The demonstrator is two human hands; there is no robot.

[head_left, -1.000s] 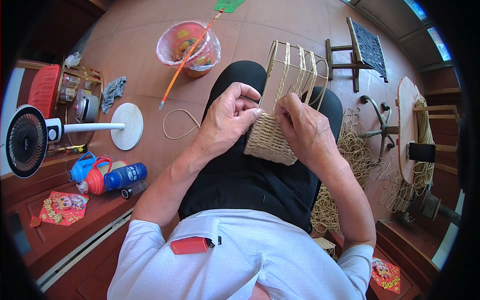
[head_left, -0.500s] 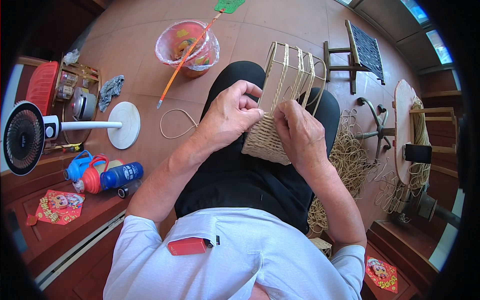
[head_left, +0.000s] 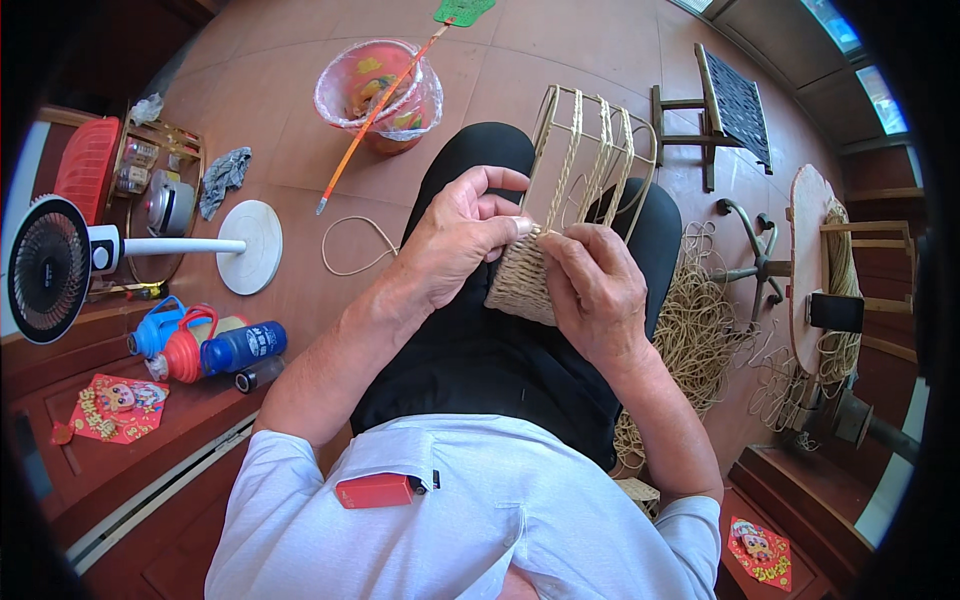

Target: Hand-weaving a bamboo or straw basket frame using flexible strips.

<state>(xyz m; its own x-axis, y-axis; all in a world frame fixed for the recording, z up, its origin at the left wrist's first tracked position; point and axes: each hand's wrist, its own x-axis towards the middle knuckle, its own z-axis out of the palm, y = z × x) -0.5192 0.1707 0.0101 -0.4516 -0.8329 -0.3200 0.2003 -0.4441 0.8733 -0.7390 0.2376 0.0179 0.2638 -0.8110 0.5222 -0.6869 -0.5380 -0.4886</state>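
A partly woven basket point(head_left: 519, 280) rests between my black-clad knees, with braided tan cord at the bottom and a wire frame point(head_left: 550, 105) with cord strands stretched along its upper part. My left hand point(head_left: 465, 235) grips the left edge of the woven band, thumb pressed at its top and fingers curled above. Beside it, my right hand point(head_left: 590, 285) pinches cord at the top of the weave, forefinger and thumb bent close to my left thumb. The exact strand held is too small to make out.
Loose cord point(head_left: 690, 350) is heaped at my right, near a round board point(head_left: 810, 230), chair base point(head_left: 762, 263) and folding stool point(head_left: 730, 110). A bucket point(head_left: 340, 85) with a fly swatter point(head_left: 462, 10) stands ahead. A fan point(head_left: 45, 270) and bottles point(head_left: 245, 345) are at my left.
My right hand has moved down and slightly left, pinching closer to my left thumb. My left hand stays at the edge of the weave, shifting only slightly.
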